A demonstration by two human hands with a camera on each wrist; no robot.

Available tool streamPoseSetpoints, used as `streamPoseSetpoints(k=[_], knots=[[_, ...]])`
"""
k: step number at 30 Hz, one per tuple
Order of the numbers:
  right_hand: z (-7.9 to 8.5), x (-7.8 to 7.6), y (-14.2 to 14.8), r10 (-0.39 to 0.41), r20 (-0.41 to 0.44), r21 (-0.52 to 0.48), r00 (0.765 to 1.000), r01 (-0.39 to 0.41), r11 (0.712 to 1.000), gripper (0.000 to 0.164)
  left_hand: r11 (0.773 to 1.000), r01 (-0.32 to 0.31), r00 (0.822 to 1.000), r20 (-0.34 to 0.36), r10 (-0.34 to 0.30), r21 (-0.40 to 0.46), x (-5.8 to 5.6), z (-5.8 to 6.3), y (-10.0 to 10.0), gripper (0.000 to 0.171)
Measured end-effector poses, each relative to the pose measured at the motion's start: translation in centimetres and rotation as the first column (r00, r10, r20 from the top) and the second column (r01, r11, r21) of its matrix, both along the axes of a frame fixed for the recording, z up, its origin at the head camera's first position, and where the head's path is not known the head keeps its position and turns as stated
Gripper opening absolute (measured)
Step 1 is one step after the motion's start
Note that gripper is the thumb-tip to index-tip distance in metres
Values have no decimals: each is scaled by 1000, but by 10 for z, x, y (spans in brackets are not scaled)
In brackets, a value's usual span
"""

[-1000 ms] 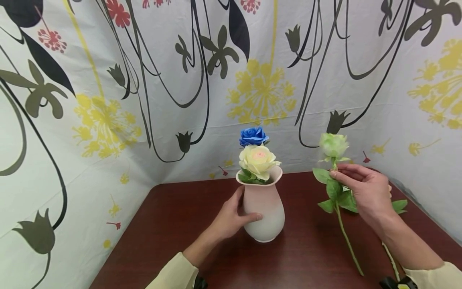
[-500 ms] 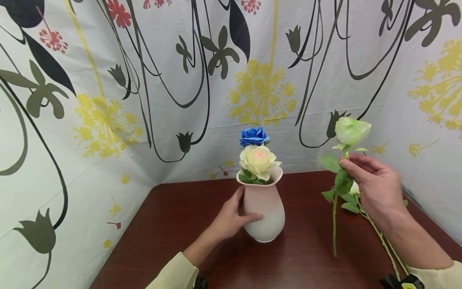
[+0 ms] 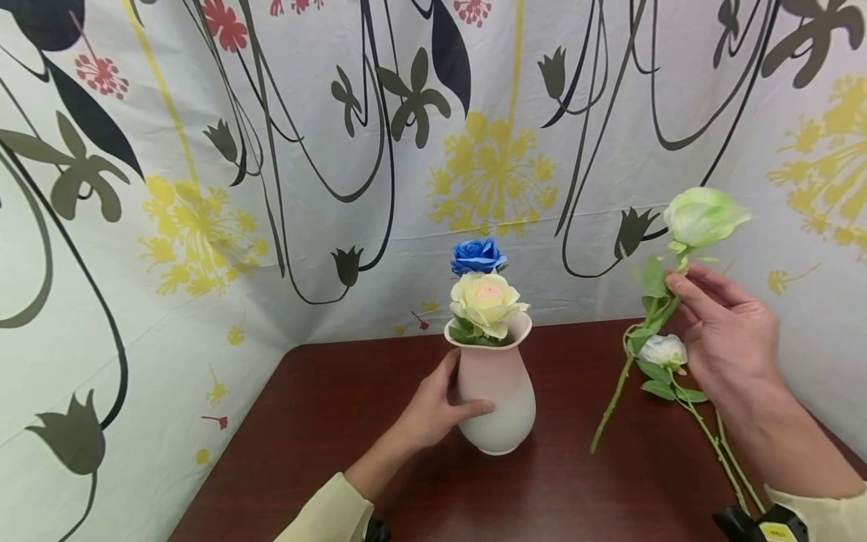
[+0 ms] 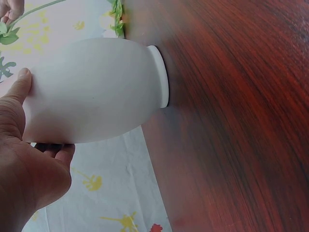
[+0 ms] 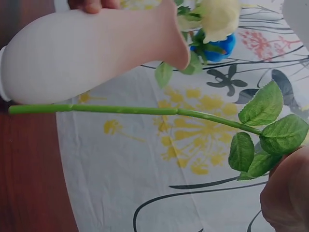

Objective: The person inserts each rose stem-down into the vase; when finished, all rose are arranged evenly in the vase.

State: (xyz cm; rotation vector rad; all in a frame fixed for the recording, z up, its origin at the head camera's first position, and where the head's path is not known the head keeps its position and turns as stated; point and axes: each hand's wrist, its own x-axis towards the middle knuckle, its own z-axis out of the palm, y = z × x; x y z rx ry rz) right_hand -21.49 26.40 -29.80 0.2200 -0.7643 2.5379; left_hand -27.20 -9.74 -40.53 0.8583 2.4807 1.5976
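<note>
left arm: pale cream cloth sleeve (image 3: 333,510), plain edge | left cuff: small black wrist-worn piece (image 3: 376,531), mostly cut off | right arm: matching cream sleeve (image 3: 822,509) | right cuff: angular black wrist-worn unit (image 3: 791,516), yellow label (image 3: 777,532), lettering illegible

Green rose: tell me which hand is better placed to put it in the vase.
The right hand, most likely: it pinches the green rose near its top, leaving the lower stem free. The left hand is occupied, holding the vase, which stands upright on the table.

Soft even light, faint sheen on the dark tabletop (image 3: 576,482), dimmer wrist views; upper rose leaf (image 3: 653,277) slightly blurred
</note>
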Motion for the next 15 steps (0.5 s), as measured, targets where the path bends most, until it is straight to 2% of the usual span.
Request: streamPoseSetpoints(k=[8, 15], knots=[[11, -1, 3, -12, -9, -162, 1000, 10, 987, 25, 1000, -1, 1000, 2, 1, -2, 1, 1, 0, 92], [20, 0, 9, 32, -57, -291, 998, -47, 956, 24, 1000, 4, 1000, 4, -4, 0, 0, 1, -1, 91]])
